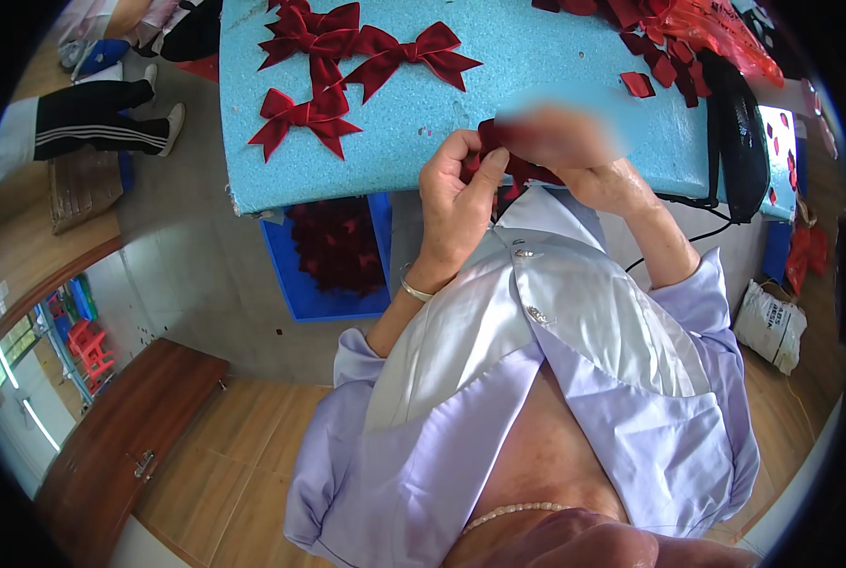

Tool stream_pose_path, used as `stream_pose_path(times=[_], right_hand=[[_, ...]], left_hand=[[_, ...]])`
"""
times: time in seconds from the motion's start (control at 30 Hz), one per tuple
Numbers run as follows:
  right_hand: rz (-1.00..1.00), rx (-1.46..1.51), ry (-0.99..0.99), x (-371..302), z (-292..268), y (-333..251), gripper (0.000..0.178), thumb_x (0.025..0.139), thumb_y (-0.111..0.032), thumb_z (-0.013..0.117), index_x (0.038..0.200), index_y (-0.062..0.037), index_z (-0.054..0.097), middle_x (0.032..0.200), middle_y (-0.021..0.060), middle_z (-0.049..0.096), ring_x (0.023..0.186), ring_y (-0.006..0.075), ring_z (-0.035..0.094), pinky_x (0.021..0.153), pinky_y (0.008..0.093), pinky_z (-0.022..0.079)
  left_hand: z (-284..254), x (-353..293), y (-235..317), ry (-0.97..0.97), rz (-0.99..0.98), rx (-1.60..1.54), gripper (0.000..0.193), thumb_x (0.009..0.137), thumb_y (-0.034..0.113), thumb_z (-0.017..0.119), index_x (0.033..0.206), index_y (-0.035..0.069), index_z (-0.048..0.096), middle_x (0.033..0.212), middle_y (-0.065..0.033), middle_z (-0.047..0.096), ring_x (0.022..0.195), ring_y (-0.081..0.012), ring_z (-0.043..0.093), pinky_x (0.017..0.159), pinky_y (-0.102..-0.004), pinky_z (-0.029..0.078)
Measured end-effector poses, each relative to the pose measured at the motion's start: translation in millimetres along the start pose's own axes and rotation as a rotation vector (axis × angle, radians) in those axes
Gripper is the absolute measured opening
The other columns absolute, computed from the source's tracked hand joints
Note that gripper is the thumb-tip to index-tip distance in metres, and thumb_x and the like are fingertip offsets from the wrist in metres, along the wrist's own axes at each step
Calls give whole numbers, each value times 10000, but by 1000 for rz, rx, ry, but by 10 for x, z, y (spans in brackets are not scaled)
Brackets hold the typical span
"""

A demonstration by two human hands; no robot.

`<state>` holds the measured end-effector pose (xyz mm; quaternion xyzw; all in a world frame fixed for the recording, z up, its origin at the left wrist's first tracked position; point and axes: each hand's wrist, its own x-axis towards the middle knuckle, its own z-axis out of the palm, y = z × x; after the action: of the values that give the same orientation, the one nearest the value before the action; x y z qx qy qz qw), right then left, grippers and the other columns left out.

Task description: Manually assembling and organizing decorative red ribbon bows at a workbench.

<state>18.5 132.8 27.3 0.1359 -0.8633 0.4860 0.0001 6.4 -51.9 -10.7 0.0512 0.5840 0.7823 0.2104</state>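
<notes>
My left hand (454, 201) is closed at the near edge of the pale blue table (413, 175), thumb and fingers pinching a dark red velvet ribbon piece (487, 138). Right beside it is my right hand (588, 156), touching or very close to the same ribbon. A blur covers its fingers, so their grip cannot be made out. Finished-looking red velvet bows lie on the table to the left, among them one bow (411, 55) farther back and another bow (303, 115) nearer the front.
Loose red ribbon pieces (664, 68) and a red plastic bag (726, 43) lie at the far right. A long black object (737, 137) stands along the table's right edge, a dark cable below. Under the table a blue bin (279, 275) holds red pieces. Someone's legs (96, 115) are at left.
</notes>
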Motion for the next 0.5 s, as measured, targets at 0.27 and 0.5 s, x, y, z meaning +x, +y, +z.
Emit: stream_pose_path(times=[0.27, 0.5], right_hand=[[342, 219, -103, 30, -75, -101, 152, 925, -76, 577, 833, -18, 469, 728, -31, 428, 666, 67, 363, 562, 256, 333], [267, 292, -133, 25, -55, -53, 134, 922, -68, 594, 853, -5, 498, 720, -19, 444, 662, 70, 379, 553, 260, 339]], left_hand=[[47, 5, 91, -55, -20, -122, 136, 876, -4, 676, 1000, 1, 622, 881, 4, 642, 827, -47, 571, 767, -215, 488], [-1, -9, 82, -74, -67, -107, 199, 829, -29, 713, 1011, -21, 634, 937, -36, 685, 839, -55, 599, 747, -225, 508]])
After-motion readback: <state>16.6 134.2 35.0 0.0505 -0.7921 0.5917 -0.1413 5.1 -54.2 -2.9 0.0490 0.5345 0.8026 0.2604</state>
